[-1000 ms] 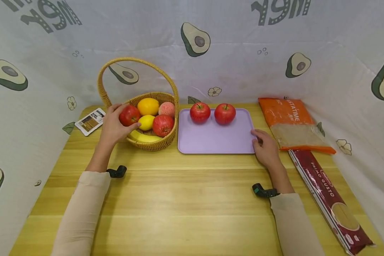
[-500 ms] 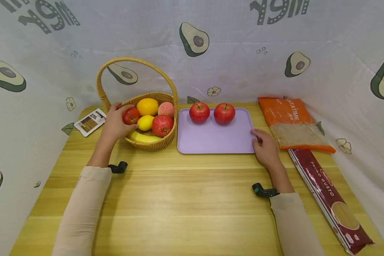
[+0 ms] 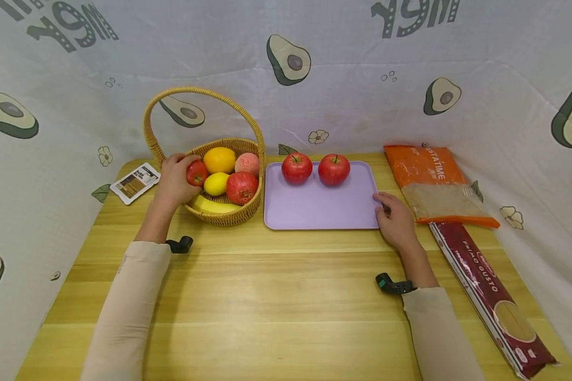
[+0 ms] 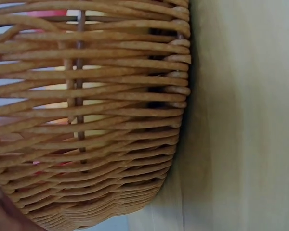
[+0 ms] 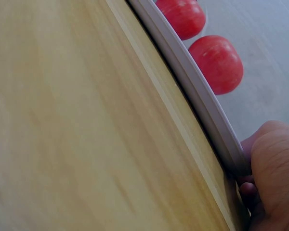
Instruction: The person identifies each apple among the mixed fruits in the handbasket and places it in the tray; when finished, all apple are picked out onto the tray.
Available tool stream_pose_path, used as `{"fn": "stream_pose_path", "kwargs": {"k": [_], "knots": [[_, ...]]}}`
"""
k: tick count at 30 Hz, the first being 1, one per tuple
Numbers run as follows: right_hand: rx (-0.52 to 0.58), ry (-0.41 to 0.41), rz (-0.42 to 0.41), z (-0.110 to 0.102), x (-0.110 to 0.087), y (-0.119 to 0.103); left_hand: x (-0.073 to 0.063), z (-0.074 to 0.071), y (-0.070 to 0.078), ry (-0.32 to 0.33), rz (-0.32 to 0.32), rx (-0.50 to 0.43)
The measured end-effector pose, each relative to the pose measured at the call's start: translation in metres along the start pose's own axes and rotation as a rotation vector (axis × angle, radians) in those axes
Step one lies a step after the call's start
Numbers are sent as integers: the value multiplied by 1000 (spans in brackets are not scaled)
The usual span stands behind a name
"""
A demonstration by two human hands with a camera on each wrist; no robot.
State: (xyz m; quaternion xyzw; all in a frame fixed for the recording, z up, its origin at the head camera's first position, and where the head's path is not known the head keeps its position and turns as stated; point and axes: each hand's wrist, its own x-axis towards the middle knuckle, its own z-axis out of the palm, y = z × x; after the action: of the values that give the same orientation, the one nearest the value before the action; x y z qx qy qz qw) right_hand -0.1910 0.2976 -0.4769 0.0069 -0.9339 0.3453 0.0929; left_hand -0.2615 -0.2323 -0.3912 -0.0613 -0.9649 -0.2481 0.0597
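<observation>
A wicker basket (image 3: 224, 217) with a tall arched handle stands at the back left. My left hand (image 3: 175, 177) reaches over its left rim and holds a red apple (image 3: 197, 173) among the fruit, fingers behind it, thumb in front. Around the apple lie an orange-yellow fruit (image 3: 220, 160), a lemon (image 3: 216, 184), a pink peach-like fruit (image 3: 247, 164), a pomegranate (image 3: 241, 188) and a banana (image 3: 214, 205). My right hand (image 3: 395, 219) pinches the right edge of a lilac tray (image 3: 321, 209). Two red apples, one left (image 3: 296, 168) and one right (image 3: 333, 170), sit along its back edge.
An orange-and-clear bag (image 3: 440, 185) lies at the back right, and a long maroon pasta pack (image 3: 491, 296) runs down the table's right side. A small white packet (image 3: 135, 183) lies left of the basket. Behind the wooden table (image 3: 276, 296) hangs a printed cloth (image 3: 352, 100).
My left hand has moved slightly right with the apple, bringing it further into the basket, close to the lemon. My right hand and the tray have stayed put.
</observation>
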Motion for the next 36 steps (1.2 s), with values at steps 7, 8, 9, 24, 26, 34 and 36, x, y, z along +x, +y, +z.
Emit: {"fn": "stream_pose_path", "kwargs": {"k": [7, 8, 9, 24, 26, 34, 36], "knots": [[3, 4, -5, 0, -1, 0, 2, 4, 3, 29, -38, 10], [2, 4, -4, 0, -1, 0, 2, 5, 4, 34, -47, 12], [2, 2, -3, 0, -1, -1, 2, 6, 4, 43, -54, 15], [4, -7, 9, 0, 0, 0, -9, -4, 14, 98, -46, 40], [4, -4, 3, 0, 0, 0, -12, -5, 13, 125, -44, -1], [5, 4, -9, -2, -2, -3, -18, -3, 9, 207, 18, -169], [6, 4, -11, -3, -2, -4, -20, -2, 9, 201, 3, -200]]}}
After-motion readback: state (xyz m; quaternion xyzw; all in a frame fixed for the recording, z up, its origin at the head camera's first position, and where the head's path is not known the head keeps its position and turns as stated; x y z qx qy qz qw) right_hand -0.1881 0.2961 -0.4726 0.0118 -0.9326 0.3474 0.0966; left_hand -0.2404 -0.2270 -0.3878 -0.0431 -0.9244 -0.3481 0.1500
